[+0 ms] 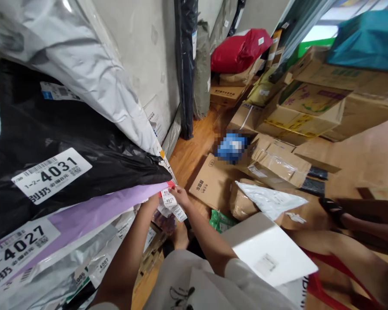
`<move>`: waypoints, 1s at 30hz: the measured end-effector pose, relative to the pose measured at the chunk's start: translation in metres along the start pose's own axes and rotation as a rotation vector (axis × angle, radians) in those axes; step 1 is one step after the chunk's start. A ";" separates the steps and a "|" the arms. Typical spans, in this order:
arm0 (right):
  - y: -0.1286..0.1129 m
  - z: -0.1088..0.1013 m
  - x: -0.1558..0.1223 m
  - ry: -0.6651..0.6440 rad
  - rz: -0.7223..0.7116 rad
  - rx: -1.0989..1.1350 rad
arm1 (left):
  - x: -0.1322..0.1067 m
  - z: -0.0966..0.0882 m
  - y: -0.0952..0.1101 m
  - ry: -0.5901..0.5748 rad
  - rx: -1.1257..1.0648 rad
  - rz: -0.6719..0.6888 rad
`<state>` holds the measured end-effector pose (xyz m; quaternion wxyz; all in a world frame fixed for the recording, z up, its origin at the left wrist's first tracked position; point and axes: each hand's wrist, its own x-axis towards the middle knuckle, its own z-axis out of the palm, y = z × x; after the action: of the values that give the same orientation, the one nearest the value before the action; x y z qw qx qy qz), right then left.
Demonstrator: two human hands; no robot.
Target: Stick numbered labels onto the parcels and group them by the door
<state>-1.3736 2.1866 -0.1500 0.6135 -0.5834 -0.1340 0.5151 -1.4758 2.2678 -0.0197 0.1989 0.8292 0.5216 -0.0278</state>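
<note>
Pinching a strip of number labels (170, 201) (one of them reads 4015), the right hand (181, 197) has its fingers closed at the strip's upper side; whether the left hand (153, 202) also grasps it, I cannot tell. Just left of the fingers lies the purple mailing bag (93, 206) marked 4027, under the black mailing bag (80, 133) marked 4031. Farther, to their right, is a white box (271, 241); well beyond them, a red parcel (239, 51).

One head view, facing forward and down.
It looks from above the lap (181, 280) at six o'clock; left hand (153, 201) and right hand (181, 197) lie within arm's reach towards seven, the black bag (84, 133) close at nine, boxes (313, 101) farther at two.
</note>
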 end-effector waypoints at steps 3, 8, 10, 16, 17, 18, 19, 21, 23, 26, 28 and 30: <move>-0.004 -0.020 -0.036 -0.033 -0.005 0.022 | -0.054 0.021 0.002 0.099 -0.148 0.028; 0.004 -0.023 -0.087 -0.032 0.012 0.087 | -0.108 0.089 -0.003 0.044 -0.806 -0.219; 0.010 -0.024 -0.098 -0.021 0.017 0.041 | -0.115 0.112 -0.010 0.015 -0.925 -0.366; 0.038 -0.041 -0.117 -0.188 0.116 0.026 | -0.143 0.138 -0.041 -0.104 -0.740 -0.481; 0.045 -0.043 -0.120 -0.224 0.166 0.013 | -0.150 0.139 -0.046 -0.110 -0.683 -0.462; 0.052 -0.044 -0.124 -0.236 0.217 0.001 | -0.156 0.141 -0.051 -0.116 -0.644 -0.441; 0.059 -0.044 -0.128 -0.229 0.266 -0.007 | -0.161 0.144 -0.055 -0.126 -0.626 -0.423; 0.074 -0.044 -0.136 -0.202 0.361 -0.017 | -0.172 0.149 -0.063 -0.148 -0.636 -0.398; 0.089 -0.042 -0.144 -0.179 0.431 -0.046 | -0.181 0.155 -0.070 -0.159 -0.652 -0.394; 0.107 -0.038 -0.152 -0.136 0.450 -0.115 | -0.192 0.165 -0.080 -0.164 -0.663 -0.433; 0.117 -0.033 -0.155 -0.105 0.424 -0.145 | -0.197 0.171 -0.086 -0.161 -0.666 -0.476; 0.126 -0.028 -0.155 -0.073 0.391 -0.170 | -0.201 0.176 -0.090 -0.150 -0.662 -0.519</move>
<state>-1.4788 2.0218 -0.1981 0.4451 -0.6287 -0.0834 0.6321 -1.6179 2.0669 -0.1572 0.4783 0.5574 0.6779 0.0318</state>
